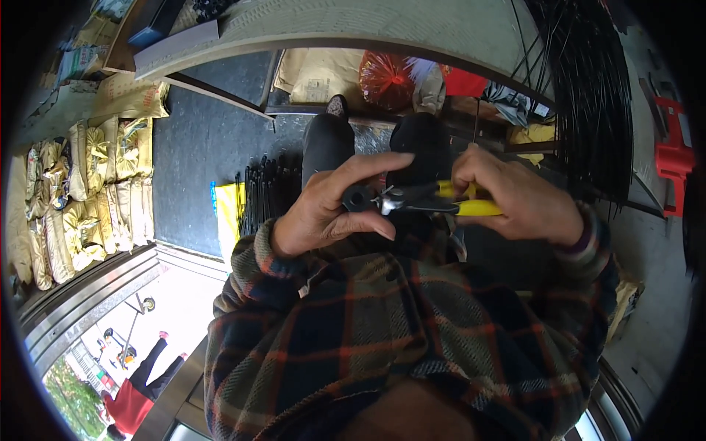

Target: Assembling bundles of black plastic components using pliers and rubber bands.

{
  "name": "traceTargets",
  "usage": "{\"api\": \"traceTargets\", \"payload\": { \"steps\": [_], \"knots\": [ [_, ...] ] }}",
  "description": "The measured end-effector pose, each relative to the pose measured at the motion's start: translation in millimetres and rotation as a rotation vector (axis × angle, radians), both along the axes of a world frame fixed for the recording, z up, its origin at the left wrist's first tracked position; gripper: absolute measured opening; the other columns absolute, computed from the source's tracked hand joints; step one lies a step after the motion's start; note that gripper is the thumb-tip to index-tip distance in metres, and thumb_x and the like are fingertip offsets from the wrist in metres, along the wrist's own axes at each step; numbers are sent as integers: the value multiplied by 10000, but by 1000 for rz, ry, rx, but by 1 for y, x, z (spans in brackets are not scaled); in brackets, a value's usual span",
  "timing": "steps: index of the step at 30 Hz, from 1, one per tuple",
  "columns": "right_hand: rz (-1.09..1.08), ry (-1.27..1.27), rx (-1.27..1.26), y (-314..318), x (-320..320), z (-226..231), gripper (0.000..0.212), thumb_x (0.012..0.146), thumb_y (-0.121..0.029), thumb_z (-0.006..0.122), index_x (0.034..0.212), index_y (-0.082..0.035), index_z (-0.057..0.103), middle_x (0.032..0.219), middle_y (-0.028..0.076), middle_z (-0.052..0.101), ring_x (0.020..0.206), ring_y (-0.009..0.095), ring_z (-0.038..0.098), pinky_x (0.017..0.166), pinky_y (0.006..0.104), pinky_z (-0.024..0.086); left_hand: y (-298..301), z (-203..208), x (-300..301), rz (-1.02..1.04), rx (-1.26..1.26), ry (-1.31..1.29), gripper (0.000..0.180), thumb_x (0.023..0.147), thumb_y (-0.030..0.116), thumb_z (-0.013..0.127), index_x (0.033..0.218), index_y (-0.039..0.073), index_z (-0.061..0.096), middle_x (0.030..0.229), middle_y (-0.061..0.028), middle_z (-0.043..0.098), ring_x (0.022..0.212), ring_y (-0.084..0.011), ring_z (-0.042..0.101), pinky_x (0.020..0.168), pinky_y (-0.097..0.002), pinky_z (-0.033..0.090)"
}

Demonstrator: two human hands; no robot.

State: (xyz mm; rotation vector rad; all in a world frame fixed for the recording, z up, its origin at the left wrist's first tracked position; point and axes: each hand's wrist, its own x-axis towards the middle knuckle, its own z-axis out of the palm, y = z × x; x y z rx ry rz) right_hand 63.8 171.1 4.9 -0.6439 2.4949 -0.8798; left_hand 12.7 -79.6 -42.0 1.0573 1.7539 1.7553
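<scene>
Left hand (316,209): thumb, index parted around black tubular piece (358,198), grip unclear | right hand (518,195): fingers curled round yellow-handled pliers (448,207), head near left thumb tip | left of left fingers: black rods (268,187)

Two bare hands, one left hand (312,209) and one right hand (518,195), are in view, with one pair of pliers (423,200) that has two yellow handles (478,209), and one black round-ended piece (357,200). There are two trouser legs (329,145), one shoe (337,107), one bench (331,26), two bundles of black strips (599,103), one red shiny bundle (384,79), one red plastic object (671,160) and one person outside (132,404). The wrapped packages (53,246) number more than ten, overlapping too much for an exact count.
</scene>
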Motion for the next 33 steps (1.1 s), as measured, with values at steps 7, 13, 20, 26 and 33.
{"api": "traceTargets", "payload": {
  "steps": [7, 13, 20, 26, 33],
  "knots": [
    [30, -906, -454, 8, -2, -4, 612, 677, -60, 737, 1143, -4, 345, 818, 80, 589, 683, 178, 616, 540, 250, 490, 0, -17, -8, -225, 145, 131, 590, 644, 215, 726, 1155, 31, 496, 1145, -146, 545, 933, -244, 587, 773, -312, 456],
    [71, 188, 17, 1, 16, -6, 580, 763, -148, 667, 1212, -13, 327, 881, 102, 578, 702, 173, 611, 566, 257, 481, -1, -5, -5, -93, 49, 101, 575, 638, 241, 729, 1132, 34, 519, 1124, -122, 559, 942, -242, 584, 776, -312, 456],
    [-13, -22, -284, 3, 12, 2, 532, 717, -211, 707, 1159, -46, 460, 999, 133, 509, 697, 269, 569, 680, 313, 475, -4, -17, -6, -131, 71, 168, 621, 615, 303, 737, 1120, 8, 528, 1076, -121, 575, 970, -231, 577, 821, -311, 427],
    [-84, 638, 218, -14, 15, -18, 344, 678, -137, 661, 998, -35, 586, 1062, 89, 460, 927, 243, 515, 797, 402, 432, 2, -19, 8, 80, 31, 123, 587, 665, 349, 700, 1103, 9, 507, 1048, -111, 536, 947, -211, 548, 819, -293, 412],
    [-16, 682, 333, -16, 3, -7, 312, 677, -129, 645, 971, -39, 590, 1048, 93, 478, 949, 247, 528, 780, 381, 442, -1, -18, 7, 237, -33, 117, 620, 756, 512, 581, 1093, -2, 494, 1028, -98, 512, 914, -183, 512, 838, -284, 374]
  ]
}}
